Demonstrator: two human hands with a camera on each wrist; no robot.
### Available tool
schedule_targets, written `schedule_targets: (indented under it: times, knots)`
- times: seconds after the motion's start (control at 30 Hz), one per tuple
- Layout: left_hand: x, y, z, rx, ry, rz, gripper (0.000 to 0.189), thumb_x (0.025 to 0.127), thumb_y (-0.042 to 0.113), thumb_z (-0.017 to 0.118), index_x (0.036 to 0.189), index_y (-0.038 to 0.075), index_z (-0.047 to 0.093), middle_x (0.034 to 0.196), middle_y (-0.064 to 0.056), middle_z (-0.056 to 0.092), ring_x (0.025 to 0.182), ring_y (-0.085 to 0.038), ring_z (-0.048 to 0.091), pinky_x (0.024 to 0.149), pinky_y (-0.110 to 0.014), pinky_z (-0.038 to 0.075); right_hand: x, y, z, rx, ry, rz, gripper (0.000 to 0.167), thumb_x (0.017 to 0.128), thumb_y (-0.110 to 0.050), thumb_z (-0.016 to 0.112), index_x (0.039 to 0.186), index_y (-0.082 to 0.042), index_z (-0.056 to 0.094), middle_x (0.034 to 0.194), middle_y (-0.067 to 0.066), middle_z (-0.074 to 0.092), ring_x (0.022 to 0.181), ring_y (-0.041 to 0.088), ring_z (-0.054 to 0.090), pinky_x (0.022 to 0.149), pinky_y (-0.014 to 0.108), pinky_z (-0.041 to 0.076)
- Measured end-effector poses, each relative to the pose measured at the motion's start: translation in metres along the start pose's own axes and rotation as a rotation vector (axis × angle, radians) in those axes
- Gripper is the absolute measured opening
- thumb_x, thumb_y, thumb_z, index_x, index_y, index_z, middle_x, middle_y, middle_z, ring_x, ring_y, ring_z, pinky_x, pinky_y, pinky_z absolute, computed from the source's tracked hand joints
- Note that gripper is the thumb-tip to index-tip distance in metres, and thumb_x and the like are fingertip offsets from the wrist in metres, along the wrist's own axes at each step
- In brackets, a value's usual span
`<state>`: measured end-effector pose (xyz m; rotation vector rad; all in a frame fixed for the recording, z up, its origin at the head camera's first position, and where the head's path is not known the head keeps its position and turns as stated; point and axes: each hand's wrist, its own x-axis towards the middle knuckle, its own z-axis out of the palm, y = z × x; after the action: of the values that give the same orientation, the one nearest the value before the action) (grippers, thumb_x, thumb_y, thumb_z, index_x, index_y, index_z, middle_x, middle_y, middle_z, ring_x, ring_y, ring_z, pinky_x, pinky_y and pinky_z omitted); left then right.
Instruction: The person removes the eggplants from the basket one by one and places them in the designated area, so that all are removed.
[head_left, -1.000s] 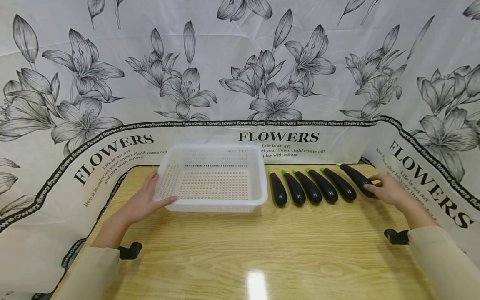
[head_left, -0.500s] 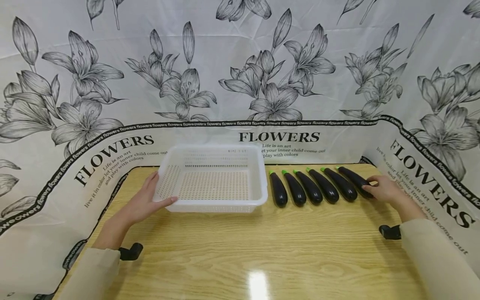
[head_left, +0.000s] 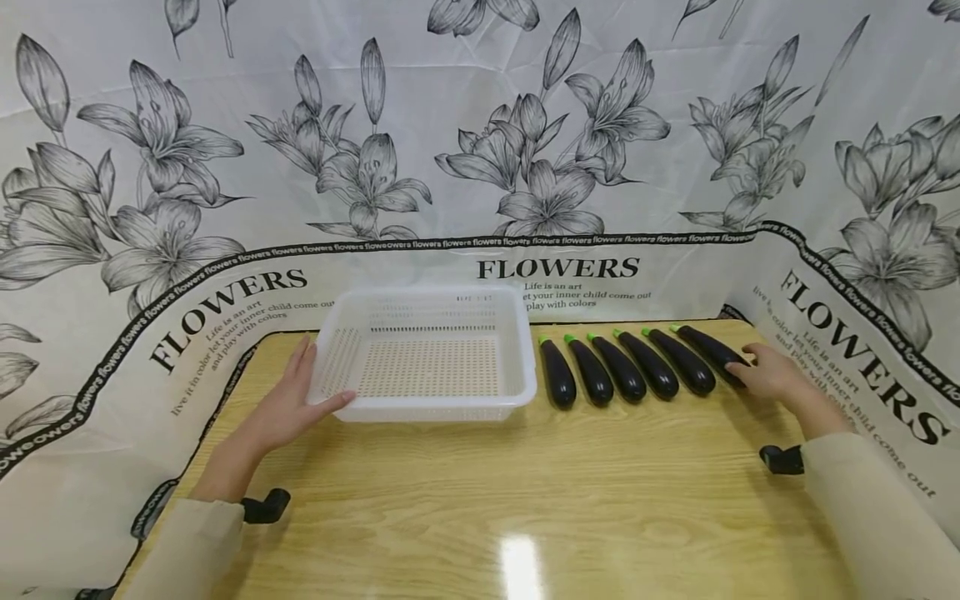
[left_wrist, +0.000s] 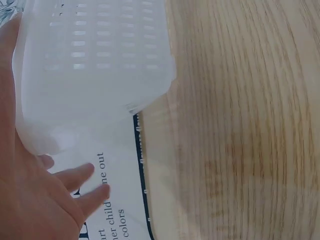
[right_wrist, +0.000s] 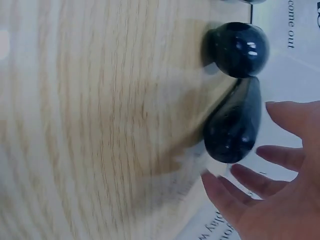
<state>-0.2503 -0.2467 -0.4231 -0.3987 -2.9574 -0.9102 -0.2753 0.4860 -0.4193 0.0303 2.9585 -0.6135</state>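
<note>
A white perforated plastic basket (head_left: 423, 403) stands on the table, left of centre. My left hand (head_left: 288, 404) rests on its left end, thumb along the front corner of the rim; in the left wrist view the other fingers (left_wrist: 75, 176) reach straight and spread beneath the basket's end. Several dark eggplants with green stem ends lie in a row right of the basket. My right hand (head_left: 776, 379) is at the blunt end of the rightmost eggplant (head_left: 705, 346). In the right wrist view its thumb and fingers stand spread around that eggplant (right_wrist: 232, 130), without a closed grip.
The wooden table (head_left: 465, 500) extends in front of the basket and the row. White flower-printed cloth (head_left: 555, 287) rises behind and at both sides. The leftmost eggplant (head_left: 558, 375) lies close to the basket's right end. Black wrist mounts (head_left: 266, 506) show under both sleeves.
My right hand moved slightly left with the rightmost eggplant, bringing it closer to the row; its fingers have since loosened from it. The left hand and basket stay put.
</note>
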Motion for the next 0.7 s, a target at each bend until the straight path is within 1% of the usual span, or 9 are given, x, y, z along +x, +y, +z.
schedule_targets:
  times: [0.07,0.13,0.23,0.37,0.43,0.5,0.57,0.6,0.7]
  knots:
    - [-0.001,-0.002,-0.002,-0.002,0.021,-0.004,0.107,0.098,0.062,0.056,0.164,0.011,-0.011,0.169,-0.011,-0.021,0.15,-0.056,0.01,0.112,-0.076,0.022,-0.003,-0.002,-0.004,-0.011,0.027,-0.027,0.074,0.111,-0.033,0.039,0.144,0.03,0.019,0.136,0.056,0.027,0.122,0.071,0.032,0.097,0.076,0.037]
    - [-0.004,-0.005,-0.008,-0.009,0.055,0.01,0.101,0.101,0.058,0.055,0.164,0.011,-0.009,0.17,-0.009,-0.02,0.151,-0.055,0.008,0.112,-0.077,0.021,-0.006,-0.004,-0.007,-0.035,0.066,-0.06,0.074,0.111,-0.033,0.038,0.145,0.029,0.016,0.138,0.057,0.023,0.125,0.072,0.026,0.1,0.079,0.03]
    - [-0.007,-0.012,-0.022,0.027,0.134,0.048,0.093,0.103,0.052,0.054,0.166,0.011,0.0,0.172,-0.011,-0.01,0.149,-0.055,0.015,0.108,-0.079,0.024,-0.013,-0.007,-0.011,-0.077,0.148,-0.109,0.075,0.111,-0.035,0.038,0.149,0.025,0.013,0.141,0.056,0.018,0.128,0.072,0.019,0.101,0.082,0.023]
    - [-0.009,-0.022,-0.045,0.153,0.27,0.143,0.084,0.102,0.044,0.061,0.164,0.006,0.019,0.169,-0.02,0.014,0.144,-0.056,0.028,0.103,-0.079,0.03,-0.023,-0.009,-0.018,-0.177,0.272,-0.143,0.076,0.111,-0.042,0.037,0.157,0.013,0.012,0.151,0.048,0.014,0.133,0.07,0.016,0.102,0.083,0.018]
    - [-0.009,-0.029,-0.055,0.234,0.341,0.208,0.08,0.099,0.038,0.067,0.159,0.001,0.03,0.165,-0.025,0.025,0.144,-0.054,0.03,0.107,-0.077,0.03,-0.028,-0.007,-0.02,-0.233,0.302,-0.157,0.077,0.11,-0.045,0.037,0.16,0.006,0.009,0.157,0.043,0.01,0.138,0.068,0.012,0.106,0.082,0.012]
    - [-0.011,-0.034,-0.062,0.32,0.378,0.255,0.077,0.097,0.035,0.07,0.156,-0.001,0.036,0.161,-0.027,0.032,0.146,-0.051,0.028,0.111,-0.074,0.028,-0.033,-0.003,-0.021,-0.282,0.306,-0.175,0.078,0.11,-0.047,0.037,0.163,0.0,0.005,0.162,0.039,0.004,0.144,0.064,0.004,0.111,0.08,0.004]
    - [-0.012,-0.039,-0.067,0.401,0.385,0.28,0.077,0.096,0.035,0.071,0.155,-0.001,0.039,0.159,-0.028,0.034,0.15,-0.048,0.025,0.116,-0.07,0.023,-0.038,0.003,-0.019,-0.324,0.295,-0.195,0.08,0.109,-0.048,0.038,0.164,-0.003,0.001,0.164,0.035,-0.002,0.147,0.061,-0.002,0.114,0.076,-0.006]
    - [-0.013,-0.042,-0.069,0.438,0.375,0.282,0.077,0.095,0.037,0.071,0.155,0.0,0.039,0.16,-0.027,0.034,0.151,-0.047,0.022,0.119,-0.069,0.02,-0.041,0.005,-0.017,-0.342,0.285,-0.205,0.081,0.109,-0.049,0.038,0.164,-0.005,-0.001,0.165,0.034,-0.004,0.148,0.059,-0.005,0.115,0.074,-0.01]
    - [-0.016,-0.048,-0.069,0.527,0.293,0.246,0.08,0.099,0.046,0.063,0.16,0.005,0.033,0.165,-0.022,0.026,0.155,-0.043,0.01,0.123,-0.065,0.007,-0.045,0.011,-0.011,-0.397,0.242,-0.233,0.082,0.109,-0.049,0.038,0.164,-0.008,-0.006,0.167,0.029,-0.01,0.15,0.054,-0.013,0.115,0.068,-0.02]
